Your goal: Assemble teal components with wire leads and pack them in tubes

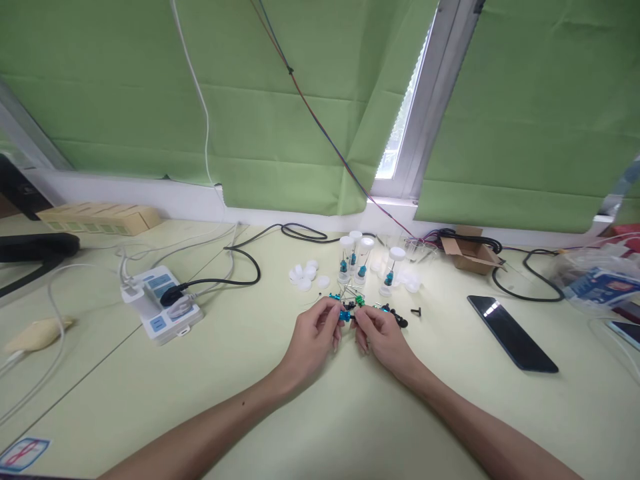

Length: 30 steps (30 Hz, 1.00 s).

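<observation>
My left hand (313,335) pinches a small blue cylindrical part (344,316) between thumb and fingertips. Close against it, my right hand (383,333) is closed on a small black piece that meets the blue part's right end; most of this piece is hidden by the fingers. Just beyond both hands lie loose blue, black and green parts (359,301) and thin metal rods. Behind these stand several clear tubes with white caps (367,243), each with a blue part and thin rod inside. A black T-shaped piece (417,311) lies right of my right hand.
White round caps (305,275) lie left of the tubes. A white power strip (163,303) with plugs and cables sits at left. At right are a black phone (511,333), an open cardboard box (470,253) and a plastic bag (595,280). Cables run along the back wall.
</observation>
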Tool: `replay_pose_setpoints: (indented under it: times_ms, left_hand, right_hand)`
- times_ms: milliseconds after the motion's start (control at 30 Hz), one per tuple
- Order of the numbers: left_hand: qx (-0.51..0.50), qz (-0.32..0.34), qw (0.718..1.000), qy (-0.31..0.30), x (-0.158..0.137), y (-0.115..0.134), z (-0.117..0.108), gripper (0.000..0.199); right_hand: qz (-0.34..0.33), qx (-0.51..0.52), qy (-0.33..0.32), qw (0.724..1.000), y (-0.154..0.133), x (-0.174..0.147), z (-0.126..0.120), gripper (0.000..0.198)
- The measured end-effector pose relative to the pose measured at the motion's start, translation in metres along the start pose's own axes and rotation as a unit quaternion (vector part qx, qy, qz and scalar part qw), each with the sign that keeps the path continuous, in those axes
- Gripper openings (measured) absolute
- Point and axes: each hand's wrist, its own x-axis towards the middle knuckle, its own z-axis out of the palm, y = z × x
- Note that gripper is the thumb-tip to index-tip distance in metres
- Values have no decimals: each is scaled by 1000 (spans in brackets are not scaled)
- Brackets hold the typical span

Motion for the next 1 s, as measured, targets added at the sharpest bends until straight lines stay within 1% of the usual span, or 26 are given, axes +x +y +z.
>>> replay_pose_setpoints:
  times_ms: [233,333,433,500,600,800,1000]
  left_hand:
    - [-23,-6,1000,-6,2,-2,0,26]
    - [-36,-11,999,3,3,-3,-1,25]
    - [-56,-15,998,16,5,-3,-2,25]
    - [-73,-20,997,22,6,-3,-3,25]
    - [-83,-25,996,26,7,-4,-3,26]
    - [-67,-25,997,19,7,-6,-2,24]
    - [-54,-26,998,15,6,-6,-2,25]
  right_hand:
    - [11,-40,9,999,2,0,0,60]
    - [-2,-28,21,999,0,0,0,53]
    - [-7,17,20,1000,-3,-2,0,34]
    - [-13,35,18,999,-5,-2,0,26]
    - [-24,40,10,999,-5,-3,0,24]
    - [-30,24,11,999,-4,-3,0,19]
    - [-17,-5,-1,1000,-4,-4,-1,29]
